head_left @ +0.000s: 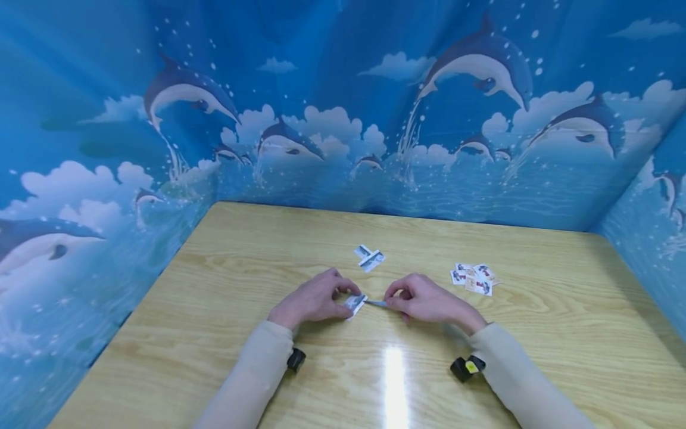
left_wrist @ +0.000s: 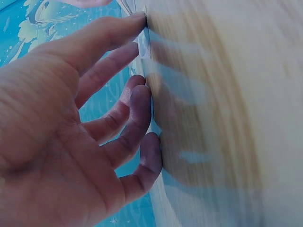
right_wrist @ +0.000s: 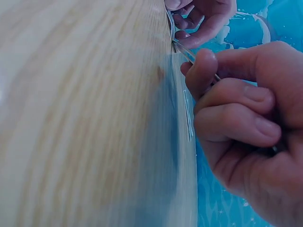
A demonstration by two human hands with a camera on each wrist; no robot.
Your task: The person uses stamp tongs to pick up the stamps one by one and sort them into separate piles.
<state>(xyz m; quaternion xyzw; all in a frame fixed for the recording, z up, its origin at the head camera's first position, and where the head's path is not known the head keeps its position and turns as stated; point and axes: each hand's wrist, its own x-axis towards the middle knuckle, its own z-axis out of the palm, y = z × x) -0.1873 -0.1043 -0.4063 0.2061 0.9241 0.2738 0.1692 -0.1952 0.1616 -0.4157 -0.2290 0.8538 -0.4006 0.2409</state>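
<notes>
In the head view, my left hand point(head_left: 321, 296) holds a small printed card point(head_left: 356, 302) by opposite edges, low at the table, index finger at the far side and thumb at the near side. The other left fingertips point(left_wrist: 151, 146) rest on the tabletop. My right hand point(head_left: 423, 300) pinches thin tweezers point(head_left: 377, 303) between thumb and index finger, remaining fingers curled in. Their pointed end meets the card's right corner. From the right wrist, the tweezers point(right_wrist: 188, 55) slant toward the left fingertips. Most of the tool is hidden in the right hand.
Two similar cards point(head_left: 371, 261) overlap beyond the hands. Right of them lies a loose cluster of several cards point(head_left: 479, 286) with red and dark prints. The wooden table point(head_left: 257, 238) is bordered by a blue dolphin-print curtain point(head_left: 332, 71). Each wrist carries a small black camera point(head_left: 462, 369).
</notes>
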